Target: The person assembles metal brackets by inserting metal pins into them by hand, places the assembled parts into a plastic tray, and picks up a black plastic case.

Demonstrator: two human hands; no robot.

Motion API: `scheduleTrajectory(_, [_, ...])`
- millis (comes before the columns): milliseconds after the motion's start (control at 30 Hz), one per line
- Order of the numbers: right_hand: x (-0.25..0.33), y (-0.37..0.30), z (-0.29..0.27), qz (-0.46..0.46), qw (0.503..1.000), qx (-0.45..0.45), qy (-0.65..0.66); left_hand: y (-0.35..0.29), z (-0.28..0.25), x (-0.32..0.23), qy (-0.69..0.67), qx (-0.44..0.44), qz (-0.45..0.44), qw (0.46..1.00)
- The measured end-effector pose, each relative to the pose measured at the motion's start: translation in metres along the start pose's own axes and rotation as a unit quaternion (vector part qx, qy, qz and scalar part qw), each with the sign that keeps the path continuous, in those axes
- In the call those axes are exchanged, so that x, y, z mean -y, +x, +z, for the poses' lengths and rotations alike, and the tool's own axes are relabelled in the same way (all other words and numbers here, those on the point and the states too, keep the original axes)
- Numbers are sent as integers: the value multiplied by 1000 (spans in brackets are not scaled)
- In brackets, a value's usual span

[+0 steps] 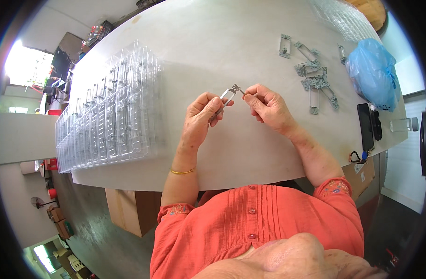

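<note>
Over the middle of the table, my left hand is closed on a small metal bracket, a narrow rectangular frame tilted up to the right. My right hand is closed in a pinch just beside the bracket's far end. A thin dark tip shows between its thumb and forefinger, too small to name. Similar metal brackets lie in a loose heap to the right of my hands, several overlapping. One more bracket lies apart from them, by a blue plastic bag.
At the left, stacked clear plastic trays hold rows of metal parts. A black phone, a dark case and keys lie near the table's right edge, with a clear bottle beyond. Bubble wrap covers the far right corner.
</note>
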State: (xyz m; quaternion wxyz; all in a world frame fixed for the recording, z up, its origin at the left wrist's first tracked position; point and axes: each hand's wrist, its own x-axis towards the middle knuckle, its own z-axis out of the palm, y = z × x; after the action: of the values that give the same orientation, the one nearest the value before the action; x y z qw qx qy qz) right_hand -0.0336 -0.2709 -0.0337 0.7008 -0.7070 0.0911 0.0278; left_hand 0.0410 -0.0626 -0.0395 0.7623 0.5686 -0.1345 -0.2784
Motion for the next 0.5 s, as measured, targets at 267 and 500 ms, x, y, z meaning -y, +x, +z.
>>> scheduleTrajectory(267, [0, 0, -4, 4, 1000, 2, -6, 0, -1, -1, 93, 24, 17, 995])
scheduleTrajectory(500, [-3, 5, -4, 21, 998, 31, 48, 0, -2, -3, 158, 16, 63, 985])
